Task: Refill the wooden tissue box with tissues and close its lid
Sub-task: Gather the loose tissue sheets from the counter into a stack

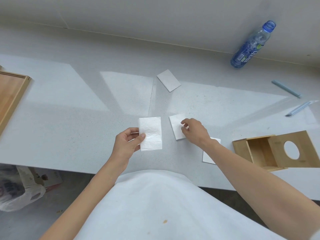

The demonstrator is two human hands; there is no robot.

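Observation:
My left hand (127, 142) pinches a small stack of folded white tissues (151, 134) by its left edge, just above the grey counter. My right hand (194, 130) rests its fingertips on a second folded tissue (176, 126) lying flat beside it; the grip is unclear. A third tissue (208, 157) lies partly under my right forearm. A fourth tissue (168, 80) sits farther back. The wooden tissue box (258, 153) stands at the right, its sliding lid (294, 149) with a round hole pulled partway open, the inside bare.
A blue plastic bottle (251, 47) without a cap stands at the back right by the wall. Clear wrapping with pale blue strips (297, 108) lies at the right. A wooden tray (12, 94) sits at the left edge. A plastic bag (19, 189) is on the floor below.

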